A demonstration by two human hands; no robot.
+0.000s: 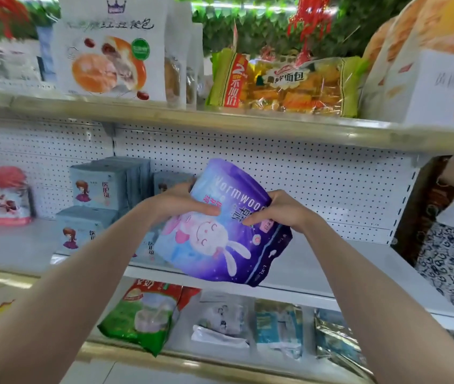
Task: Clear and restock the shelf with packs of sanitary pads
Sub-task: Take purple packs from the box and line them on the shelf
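Here both hands (231, 210) grasp a purple pack (226, 231) before the shelf (331, 261), grey-blue packs (98, 187) stacked behind-left.

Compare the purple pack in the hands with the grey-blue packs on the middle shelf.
The purple pack shows a white rabbit; the grey-blue packs show a cartoon girl. The purple pack is tilted, held by the left hand and the right hand; the grey-blue packs stand upright in stacked rows. The purple pack looks larger. Both are soft printed packs.

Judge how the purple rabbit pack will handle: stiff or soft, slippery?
The purple pack probably squashes softly; fingers of the left hand and right hand seem to dent it. Its glossy film looks slippery. Held aloft and tilted, it seems light.
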